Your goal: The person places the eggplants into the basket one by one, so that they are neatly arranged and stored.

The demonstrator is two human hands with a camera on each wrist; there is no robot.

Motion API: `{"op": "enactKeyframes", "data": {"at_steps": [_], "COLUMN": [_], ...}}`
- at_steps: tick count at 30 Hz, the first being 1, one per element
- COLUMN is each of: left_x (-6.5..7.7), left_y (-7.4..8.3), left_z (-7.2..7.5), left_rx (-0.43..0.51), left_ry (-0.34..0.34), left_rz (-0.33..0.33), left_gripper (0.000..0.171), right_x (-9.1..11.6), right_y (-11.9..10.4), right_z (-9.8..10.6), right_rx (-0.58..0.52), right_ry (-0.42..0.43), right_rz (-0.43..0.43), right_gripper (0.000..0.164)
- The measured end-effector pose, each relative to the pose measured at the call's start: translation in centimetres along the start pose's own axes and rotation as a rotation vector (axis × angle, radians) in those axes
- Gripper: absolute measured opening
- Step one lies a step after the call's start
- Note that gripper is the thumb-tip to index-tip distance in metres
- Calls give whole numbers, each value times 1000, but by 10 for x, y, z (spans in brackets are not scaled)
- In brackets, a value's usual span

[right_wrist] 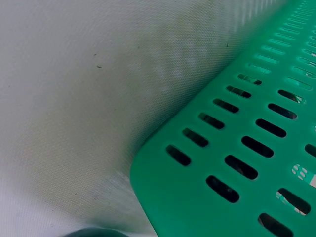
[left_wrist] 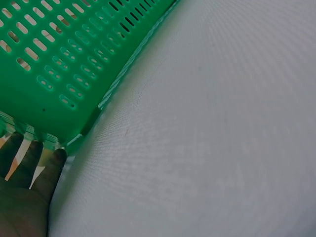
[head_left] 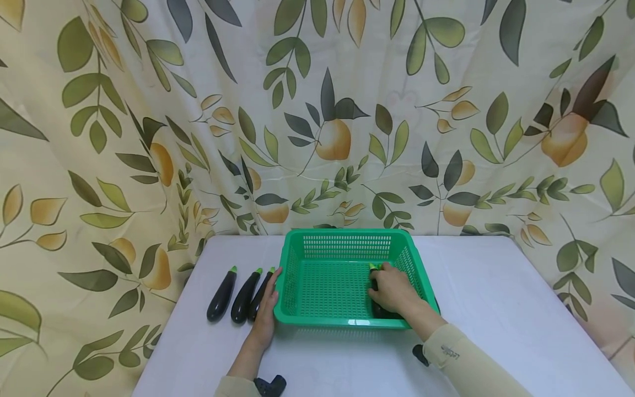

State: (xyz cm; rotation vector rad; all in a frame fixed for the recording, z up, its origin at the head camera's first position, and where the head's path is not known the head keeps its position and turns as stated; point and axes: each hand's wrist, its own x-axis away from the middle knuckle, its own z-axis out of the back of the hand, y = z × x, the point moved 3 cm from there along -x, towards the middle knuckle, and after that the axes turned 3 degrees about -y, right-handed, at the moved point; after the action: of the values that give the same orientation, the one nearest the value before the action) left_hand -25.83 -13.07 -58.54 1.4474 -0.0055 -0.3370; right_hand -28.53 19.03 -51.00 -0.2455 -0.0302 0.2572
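A green plastic basket (head_left: pixel 322 320) with slotted walls stands on the white-covered table. My right hand (head_left: pixel 394 289) reaches into its right side, with fingers curled over a dark purple eggplant (head_left: pixel 379 312). Two green stem ends show by those fingertips, and the hand covers much of what lies beneath. On the basket's left side rests my left hand (head_left: pixel 265 315), its fingers extended along the outer wall; the left wrist view shows the fingers (left_wrist: pixel 48 173) at the basket's corner. In the right wrist view only the slotted wall (right_wrist: pixel 197 197) appears, without the hand.
Three eggplants lie side by side left of the basket: an outer one (head_left: pixel 221 296), a middle one (head_left: pixel 245 298) and one (head_left: pixel 260 296) partly behind my left hand. A patterned curtain (head_left: pixel 397 138) hangs behind the table (head_left: pixel 496 309).
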Motion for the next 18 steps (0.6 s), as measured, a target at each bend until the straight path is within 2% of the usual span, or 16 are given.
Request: {"op": "enactKeyframes", "data": {"at_steps": [18], "left_x": [0], "left_y": [-2], "left_z": [0], "left_rx": [27], "left_ry": [-3], "left_rz": [5], "left_gripper": [54], "right_x": [4], "right_y": [-5], "right_z": [5], "right_rx": [5], "right_ry": [9], "right_rz": [-9], "right_gripper": [35]}}
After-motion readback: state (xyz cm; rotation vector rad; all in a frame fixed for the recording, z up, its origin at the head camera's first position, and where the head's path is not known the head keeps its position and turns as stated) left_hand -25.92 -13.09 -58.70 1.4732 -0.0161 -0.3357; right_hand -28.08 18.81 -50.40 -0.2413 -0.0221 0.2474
